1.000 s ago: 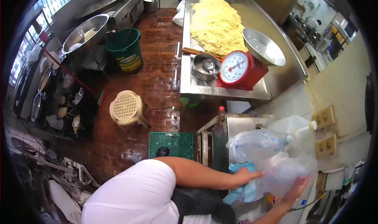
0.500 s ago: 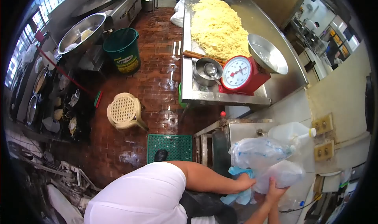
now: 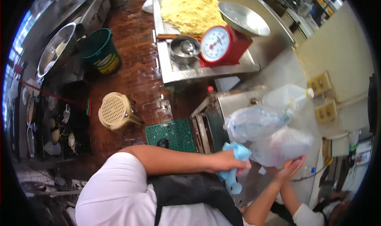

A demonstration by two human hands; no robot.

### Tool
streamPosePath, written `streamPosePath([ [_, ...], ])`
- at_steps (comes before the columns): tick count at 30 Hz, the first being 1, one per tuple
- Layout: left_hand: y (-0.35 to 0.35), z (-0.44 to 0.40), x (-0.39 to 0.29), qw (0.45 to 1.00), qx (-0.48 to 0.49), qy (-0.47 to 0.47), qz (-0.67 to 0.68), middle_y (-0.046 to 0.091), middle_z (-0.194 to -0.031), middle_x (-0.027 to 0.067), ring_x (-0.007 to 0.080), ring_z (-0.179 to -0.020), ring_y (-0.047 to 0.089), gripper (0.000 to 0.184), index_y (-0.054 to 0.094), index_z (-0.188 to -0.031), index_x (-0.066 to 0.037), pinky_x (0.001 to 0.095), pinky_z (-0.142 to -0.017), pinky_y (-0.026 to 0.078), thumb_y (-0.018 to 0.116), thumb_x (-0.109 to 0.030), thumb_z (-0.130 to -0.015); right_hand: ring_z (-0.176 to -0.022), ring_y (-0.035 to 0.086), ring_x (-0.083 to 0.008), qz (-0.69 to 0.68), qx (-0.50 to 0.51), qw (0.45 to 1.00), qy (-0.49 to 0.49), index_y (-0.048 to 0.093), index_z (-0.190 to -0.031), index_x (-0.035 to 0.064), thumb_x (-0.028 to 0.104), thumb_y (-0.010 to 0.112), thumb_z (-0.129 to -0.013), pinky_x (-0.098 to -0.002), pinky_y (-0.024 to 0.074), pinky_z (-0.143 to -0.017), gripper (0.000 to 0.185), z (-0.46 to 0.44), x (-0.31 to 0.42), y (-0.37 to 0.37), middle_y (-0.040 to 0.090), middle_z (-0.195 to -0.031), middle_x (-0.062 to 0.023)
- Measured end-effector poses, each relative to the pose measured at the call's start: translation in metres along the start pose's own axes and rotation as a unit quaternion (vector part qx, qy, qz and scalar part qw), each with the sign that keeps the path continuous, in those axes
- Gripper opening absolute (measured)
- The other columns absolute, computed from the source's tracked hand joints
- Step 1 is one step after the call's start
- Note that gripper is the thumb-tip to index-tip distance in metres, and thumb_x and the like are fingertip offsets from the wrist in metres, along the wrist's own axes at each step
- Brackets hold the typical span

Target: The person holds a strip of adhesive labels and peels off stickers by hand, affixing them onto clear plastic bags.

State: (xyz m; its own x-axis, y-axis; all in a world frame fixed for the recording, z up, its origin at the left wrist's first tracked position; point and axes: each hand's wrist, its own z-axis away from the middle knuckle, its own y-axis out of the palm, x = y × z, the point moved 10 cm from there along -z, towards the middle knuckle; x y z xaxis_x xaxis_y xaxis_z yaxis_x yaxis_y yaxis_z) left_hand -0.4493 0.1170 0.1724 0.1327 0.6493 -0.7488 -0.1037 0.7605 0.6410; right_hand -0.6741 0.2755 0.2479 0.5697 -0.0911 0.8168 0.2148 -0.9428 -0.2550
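Observation:
My left hand (image 3: 229,161) is closed around a crumpled light-blue cloth (image 3: 234,148), which hangs above and below the fist. Beside it on the steel counter, my right hand (image 3: 293,168) grips the near edge of a filled clear plastic bag (image 3: 278,148). Something reddish shows faintly through this bag, and a small orange spot sits by the fingers. Just behind lies another clear plastic bag (image 3: 254,122) with blue markings. A translucent plastic jug (image 3: 283,97) with a yellow cap stands past both bags.
A steel table (image 3: 170,77) carries yellow noodles (image 3: 192,11), a red dial scale (image 3: 226,45) and a steel pot (image 3: 182,53). A stool (image 3: 115,111), green mat (image 3: 170,134) and green bucket (image 3: 101,51) stand on wet tiles. At lower right is a second forearm, person or reflection unclear.
My left hand has drawn the blue cloth up and left, away from the bags. My right hand has shifted right and up along the near bag. The camera view has shifted.

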Motion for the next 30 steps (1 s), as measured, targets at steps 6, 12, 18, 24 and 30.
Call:
streamPosePath([
  [6,-0.048,0.051,-0.056,0.99,-0.092,0.057,0.089,0.06,-0.075,0.0048,0.0137,-0.066,0.059,0.029,0.06,-0.105,-0.005,0.0288,-0.061,0.05,0.059,-0.031,-0.093,-0.13,0.035,-0.0286,0.129,-0.097,0.983,-0.085,0.033,-0.138,-0.0046,0.044,0.043,-0.097,-0.0423,0.0279,-0.108,0.064,0.0,0.085,-0.003,0.035,-0.143,-0.02],
  [12,-0.098,0.081,-0.086,0.968,-0.193,0.125,0.103,0.062,-0.085,0.0062,0.015,-0.073,0.061,0.045,0.053,-0.121,-0.001,0.0296,-0.067,0.051,0.047,-0.04,-0.098,-0.108,0.055,-0.0222,-0.051,0.19,0.98,-0.022,0.051,-0.123,-0.0038,0.037,0.056,-0.093,-0.036,0.0417,-0.095,0.052,0.042,0.131,0.104,0.059,-0.121,-0.0138],
  [18,-0.099,0.108,-0.117,0.923,-0.217,0.275,-0.159,0.063,-0.105,0.008,0.0141,-0.098,0.059,0.039,0.049,-0.132,-0.002,0.0296,-0.087,0.048,0.055,-0.017,-0.096,-0.115,0.054,-0.0212,-0.168,0.458,0.866,0.106,0.053,-0.127,-0.001,0.043,0.065,-0.087,-0.0345,0.0404,-0.096,0.061,0.116,0.171,0.253,0.06,-0.122,-0.0133],
  [24,-0.067,0.14,-0.125,0.922,-0.102,0.257,-0.271,0.061,-0.094,0.0071,0.0152,-0.087,0.06,0.035,0.056,-0.117,-0.001,0.0312,-0.078,0.05,0.046,0.008,-0.084,-0.112,0.054,-0.0203,-0.166,0.523,0.831,0.091,0.057,-0.119,-0.0029,0.029,0.057,-0.095,-0.0335,0.0403,-0.095,0.04,0.11,0.178,0.289,0.059,-0.12,-0.0168],
  [30,-0.069,0.15,-0.104,0.944,-0.083,0.201,-0.249,0.063,-0.095,0.0075,0.0157,-0.089,0.062,0.023,0.057,-0.108,-0.001,0.0322,-0.08,0.051,0.056,0.0,-0.086,-0.062,0.054,-0.0068,-0.252,0.552,0.724,0.328,0.063,-0.094,0.0012,0.016,0.063,-0.092,-0.0211,0.0439,-0.053,0.015,0.153,0.189,0.316,0.062,-0.079,-0.002],
])
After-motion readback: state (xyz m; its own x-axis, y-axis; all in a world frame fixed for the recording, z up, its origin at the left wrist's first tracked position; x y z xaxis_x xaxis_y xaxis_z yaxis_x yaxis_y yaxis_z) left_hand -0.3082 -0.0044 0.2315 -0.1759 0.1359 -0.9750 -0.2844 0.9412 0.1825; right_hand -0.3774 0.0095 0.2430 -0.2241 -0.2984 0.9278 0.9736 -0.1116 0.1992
